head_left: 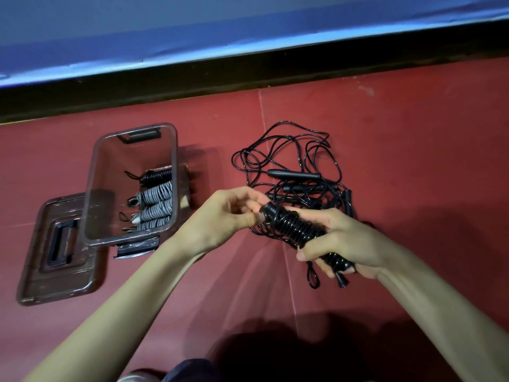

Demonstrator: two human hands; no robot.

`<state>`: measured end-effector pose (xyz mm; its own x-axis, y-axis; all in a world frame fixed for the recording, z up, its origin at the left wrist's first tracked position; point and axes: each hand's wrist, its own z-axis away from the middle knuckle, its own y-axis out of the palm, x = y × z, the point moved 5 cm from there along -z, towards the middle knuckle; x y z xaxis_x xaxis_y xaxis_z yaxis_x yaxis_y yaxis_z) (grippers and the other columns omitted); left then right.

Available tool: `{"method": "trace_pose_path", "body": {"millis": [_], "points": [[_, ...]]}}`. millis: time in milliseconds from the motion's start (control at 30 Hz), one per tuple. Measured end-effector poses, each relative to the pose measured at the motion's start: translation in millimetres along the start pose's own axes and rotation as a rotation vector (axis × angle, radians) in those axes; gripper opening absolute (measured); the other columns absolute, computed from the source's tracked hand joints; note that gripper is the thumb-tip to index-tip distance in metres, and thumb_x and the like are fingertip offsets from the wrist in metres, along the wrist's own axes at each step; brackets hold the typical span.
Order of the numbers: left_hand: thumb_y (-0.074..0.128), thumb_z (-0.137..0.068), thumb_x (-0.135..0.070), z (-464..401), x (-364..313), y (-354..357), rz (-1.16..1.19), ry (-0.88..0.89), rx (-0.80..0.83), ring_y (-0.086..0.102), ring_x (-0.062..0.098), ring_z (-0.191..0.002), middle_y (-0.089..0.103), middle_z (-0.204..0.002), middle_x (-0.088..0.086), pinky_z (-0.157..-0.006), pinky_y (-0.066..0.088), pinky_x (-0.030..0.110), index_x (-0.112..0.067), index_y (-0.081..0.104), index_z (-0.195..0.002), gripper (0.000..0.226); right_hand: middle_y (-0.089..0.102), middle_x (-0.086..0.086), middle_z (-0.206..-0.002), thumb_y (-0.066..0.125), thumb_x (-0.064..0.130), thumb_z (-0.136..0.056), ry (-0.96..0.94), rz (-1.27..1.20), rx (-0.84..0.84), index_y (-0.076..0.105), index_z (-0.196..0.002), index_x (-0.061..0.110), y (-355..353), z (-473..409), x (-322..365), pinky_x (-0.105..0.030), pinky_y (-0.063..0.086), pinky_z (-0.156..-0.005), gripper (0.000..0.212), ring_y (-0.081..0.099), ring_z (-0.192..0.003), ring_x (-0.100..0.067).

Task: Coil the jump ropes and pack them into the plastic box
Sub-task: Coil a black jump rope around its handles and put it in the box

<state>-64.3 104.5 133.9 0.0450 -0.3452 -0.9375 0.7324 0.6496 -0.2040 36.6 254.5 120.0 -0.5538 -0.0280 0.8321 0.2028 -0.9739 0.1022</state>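
The red floor (pixel 385 119) carries everything. The clear plastic box (pixel 95 166) stands open on it, left of the hands, with its lid (pixel 35 271) lying flat against its near-left side. Inside the box lie one black coiled rope (pixel 157 175) and several grey ones (pixel 157 205), stacked along the right wall.

The loose tangle of black ropes (pixel 292 161) lies just beyond the hands, handles mixed in.

The right hand (pixel 341 244) is closed around the lower part of a wound black rope bundle (pixel 294 230). The left hand (pixel 225 213) pinches the bundle's upper end at the fingertips.

Risks, as judged:
- The last wraps may spring loose if the left pinch lets go before the end is secured.
- The short loop (pixel 312 277) and handle tip (pixel 341 281) hanging below the right hand could snag the tangle.
- Space in the box looks tight on the right; a slack bundle may not seat.
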Motion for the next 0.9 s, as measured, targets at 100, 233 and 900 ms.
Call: {"method": "trace_pose_path", "body": {"millis": [100,233,900], "points": [[0.066,-0.086,0.002,-2.7,-2.5,0.5,-0.110,-0.031,0.046,0.060,0.017,-0.083,0.068,-0.094,0.024,-0.084,0.050,0.027,-0.014,0.068,-0.093,0.018,0.055,-0.014,-0.072,0.071,0.010,-0.062,0.008,0.009,-0.019,0.050,-0.139,0.038,-0.7,-0.2,-3.4,-0.016,0.025,-0.034,0.085,0.047,-0.039,-0.019],[0.067,-0.085,0.003,-2.6,-4.8,0.0,-0.129,-0.017,-0.034,0.062,0.007,-0.076,0.071,-0.082,0.006,-0.077,0.049,0.017,-0.017,0.068,-0.083,0.020,0.054,-0.012,-0.066,0.073,0.008,-0.064,-0.019,0.016,-0.029,0.053,-0.136,0.041,-2.9,-3.0,-0.1,-0.019,0.025,-0.040,0.082,0.047,-0.038,-0.019],[0.053,-0.084,0.019,12.4,21.2,15.0,0.528,-0.064,-0.321,0.058,0.006,-0.064,0.064,-0.069,0.002,-0.066,0.045,0.016,-0.015,0.047,-0.083,0.035,0.059,-0.015,-0.081,0.076,0.012,-0.060,-0.006,-0.334,0.159,0.056,-0.117,-0.002,-2.4,-14.5,-24.2,-0.014,0.021,-0.030,0.063,0.042,-0.037,-0.013]]}}
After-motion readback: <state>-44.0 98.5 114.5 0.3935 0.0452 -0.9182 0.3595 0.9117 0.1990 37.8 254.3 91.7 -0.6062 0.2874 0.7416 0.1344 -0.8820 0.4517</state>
